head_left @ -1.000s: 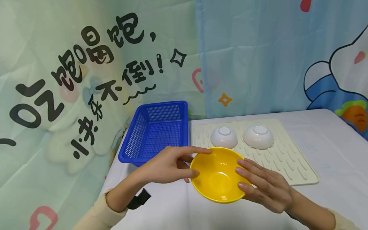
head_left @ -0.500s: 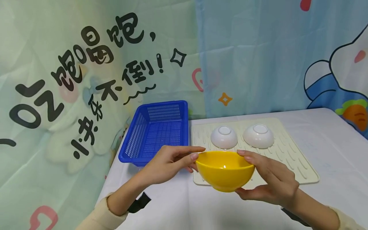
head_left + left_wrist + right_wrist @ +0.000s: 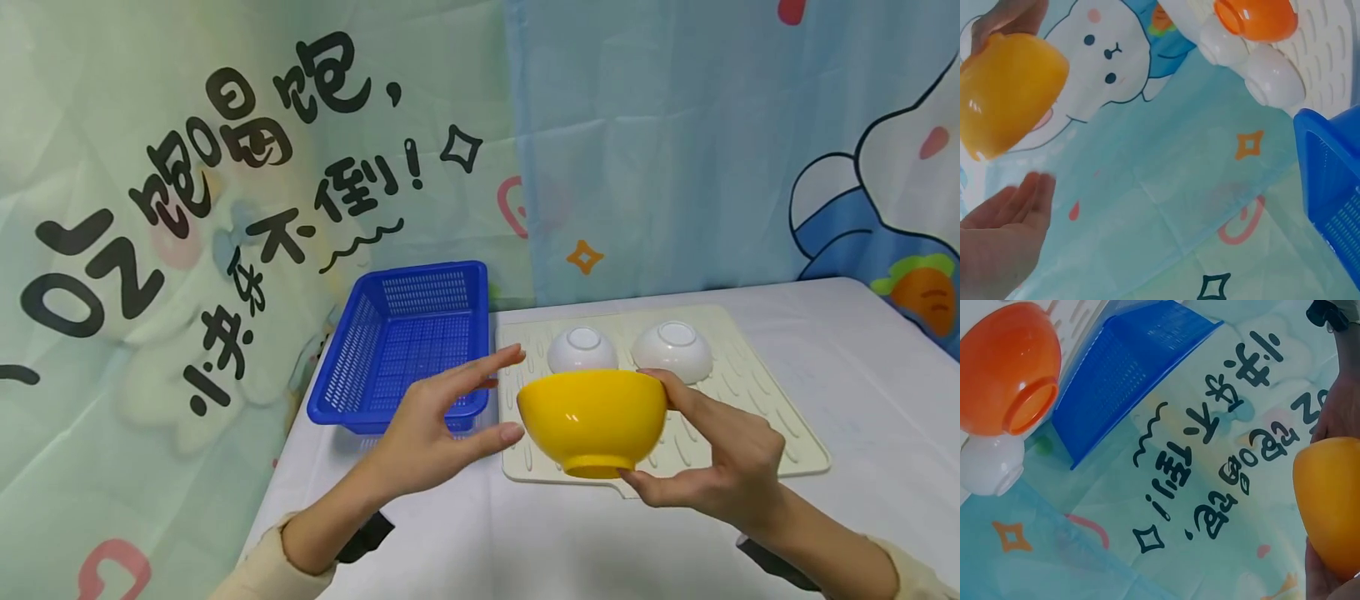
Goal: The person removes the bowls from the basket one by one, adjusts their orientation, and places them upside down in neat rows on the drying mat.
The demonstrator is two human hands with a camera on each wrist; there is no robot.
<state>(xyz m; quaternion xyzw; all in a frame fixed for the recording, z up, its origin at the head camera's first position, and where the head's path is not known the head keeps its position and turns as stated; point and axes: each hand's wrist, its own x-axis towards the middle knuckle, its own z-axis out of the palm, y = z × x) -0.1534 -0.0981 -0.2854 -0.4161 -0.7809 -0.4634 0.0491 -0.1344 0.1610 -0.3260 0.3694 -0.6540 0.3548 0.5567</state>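
A yellow bowl (image 3: 592, 421) hangs above the table, its foot tilted toward me and its inside hidden. My right hand (image 3: 731, 458) holds it, fingers at the rim and thumb under the foot. To the left, my left hand (image 3: 442, 425) has its thumb and fingers spread, apart from the bowl. In the left wrist view the left hand (image 3: 1010, 231) lies just below the yellow bowl (image 3: 1010, 94). An orange bowl (image 3: 1272, 15) stands beside the white bowls in both wrist views; the head view does not show it.
Two white bowls, a smaller one (image 3: 581, 350) and a larger one (image 3: 673, 350), sit upside down on a cream ridged mat (image 3: 757, 425). Left of the mat is a blue plastic basket (image 3: 322, 400). Printed cloth (image 3: 637, 167) hangs behind the white-covered table (image 3: 555, 542).
The yellow bowl has turned from showing its inside to showing its outer wall and foot. My left hand has come off its rim, while my right thumb has shifted under the foot.
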